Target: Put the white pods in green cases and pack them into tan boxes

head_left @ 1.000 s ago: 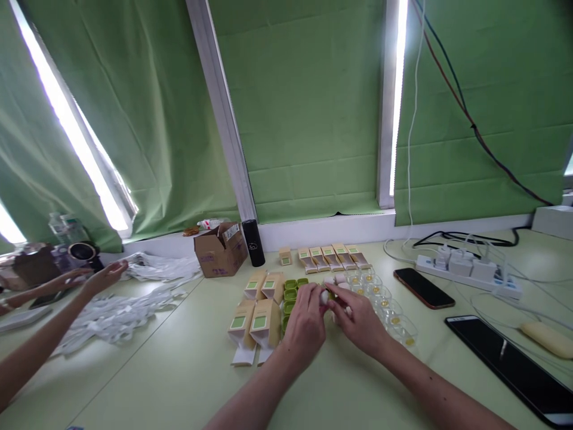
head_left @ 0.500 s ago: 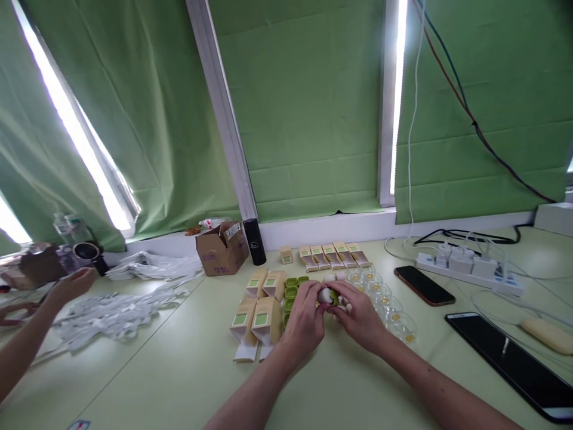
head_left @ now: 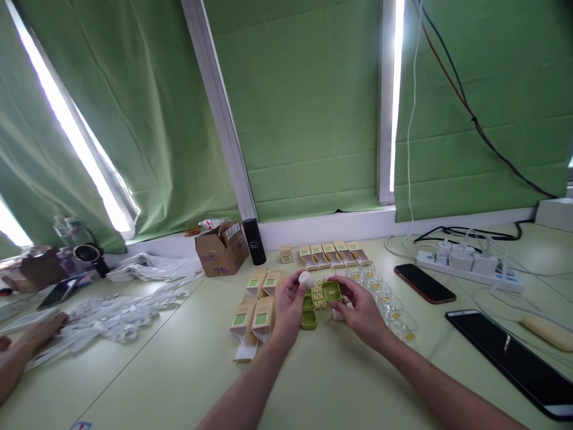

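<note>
My left hand (head_left: 289,307) pinches a small white rounded piece (head_left: 307,279) between thumb and fingers. In the fingers of my right hand (head_left: 362,309) is a small olive-green square case (head_left: 332,291), its hollow side facing me. Below and between the hands, more green cases (head_left: 308,320) lie on the table, partly covered by my left hand. Small yellowish pieces (head_left: 319,295) sit in a cluster beside them. A white block (head_left: 339,313) shows under my right hand. Clear plastic cups with gold centres (head_left: 394,316) stand in rows to its right.
Open beige cartons (head_left: 262,318) stand left of my hands, with another row (head_left: 333,257) behind. Further back are a cardboard box (head_left: 221,251) and a black bottle (head_left: 254,241). Phones (head_left: 424,283) and a power strip (head_left: 470,272) lie right. Another person's hand (head_left: 42,334) rests near white straps (head_left: 120,310).
My hands have moved apart; the white piece, earlier together with the green case, is now separate in my left hand. The other person's hand has lowered toward the table.
</note>
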`<state>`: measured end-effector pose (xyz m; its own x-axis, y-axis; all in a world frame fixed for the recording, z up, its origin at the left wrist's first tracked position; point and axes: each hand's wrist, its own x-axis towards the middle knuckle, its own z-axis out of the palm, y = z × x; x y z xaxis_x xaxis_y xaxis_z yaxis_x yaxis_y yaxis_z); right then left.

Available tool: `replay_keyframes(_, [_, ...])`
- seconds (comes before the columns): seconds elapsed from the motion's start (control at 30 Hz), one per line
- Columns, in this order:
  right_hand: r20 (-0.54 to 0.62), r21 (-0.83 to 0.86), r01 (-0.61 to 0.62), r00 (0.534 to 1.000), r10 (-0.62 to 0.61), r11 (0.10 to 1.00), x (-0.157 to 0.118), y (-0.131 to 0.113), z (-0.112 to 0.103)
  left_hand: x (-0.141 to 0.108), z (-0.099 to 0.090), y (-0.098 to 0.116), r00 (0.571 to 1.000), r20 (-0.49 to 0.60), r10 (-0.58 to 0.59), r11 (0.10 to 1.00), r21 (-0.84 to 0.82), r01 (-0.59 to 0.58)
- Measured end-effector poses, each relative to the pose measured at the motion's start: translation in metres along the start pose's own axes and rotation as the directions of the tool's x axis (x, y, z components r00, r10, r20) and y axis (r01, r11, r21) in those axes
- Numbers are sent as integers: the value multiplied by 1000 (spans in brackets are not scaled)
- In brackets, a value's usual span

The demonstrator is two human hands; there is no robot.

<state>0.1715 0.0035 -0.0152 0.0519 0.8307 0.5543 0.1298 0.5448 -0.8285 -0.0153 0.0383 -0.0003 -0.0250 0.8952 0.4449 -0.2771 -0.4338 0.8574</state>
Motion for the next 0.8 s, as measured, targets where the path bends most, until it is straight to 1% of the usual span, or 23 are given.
replay_keyframes(0.03, [-1, 8, 3, 1000, -3, 1000, -1, 0, 1, 1, 0, -1, 997, -1, -80, 991, -108, 80])
replay_keyframes(0.1, [-8, 10, 11, 1000, -11, 1000, -3, -1, 3, 2, 0, 0, 979, 31, -203, 929, -309, 203])
replay_keyframes(0.13, [-13, 15, 12, 1000, -12, 1000, -3, -1, 3, 2, 0, 2, 970, 48, -237, 891, -387, 237])
replay_keyframes(0.2, [-20, 37, -1, 1000, 2, 999, -4, -1, 3, 3, 1, 4, 959, 69, -274, 828, -491, 272])
replay_keyframes(0.33, [-29, 66, -29, 999, 31, 997, -5, -1, 4, 5, 1, 7, 944, 38, -327, 770, -569, 289])
replay_keyframes(0.4, [-43, 59, -28, 999, 31, 998, -6, 0, 4, 5, 0, 7, 940, 14, -341, 756, -590, 283])
replay_keyframes(0.5, [-76, 64, -25, 997, 30, 998, -5, -1, 2, 5, 0, 5, 941, 11, -339, 757, -590, 280])
replay_keyframes(0.57, [-109, 77, -24, 994, 32, 997, -4, -2, 0, 5, 1, 5, 949, 4, -315, 797, -542, 266])
replay_keyframes(0.63, [-157, 84, -17, 987, 30, 996, -2, -3, -2, 4, 3, 4, 965, -38, -260, 886, -407, 223])
replay_keyframes(0.7, [-208, 91, 0, 978, 19, 996, 1, -4, -5, 1, 4, 5, 987, -74, -140, 981, -146, 128])
replay_keyframes(0.73, [-233, 94, 10, 972, 12, 996, 2, -4, -6, -1, 5, 6, 996, -67, -50, 998, 23, 52])
replay_keyframes(0.77, [-258, 94, 19, 966, 6, 995, 4, -5, -8, -3, 5, 7, 998, -34, 48, 980, 194, -40])
replay_keyframes(0.8, [-280, 91, 25, 960, 1, 996, 6, -5, -9, -6, 6, 8, 990, 23, 142, 928, 346, -141])
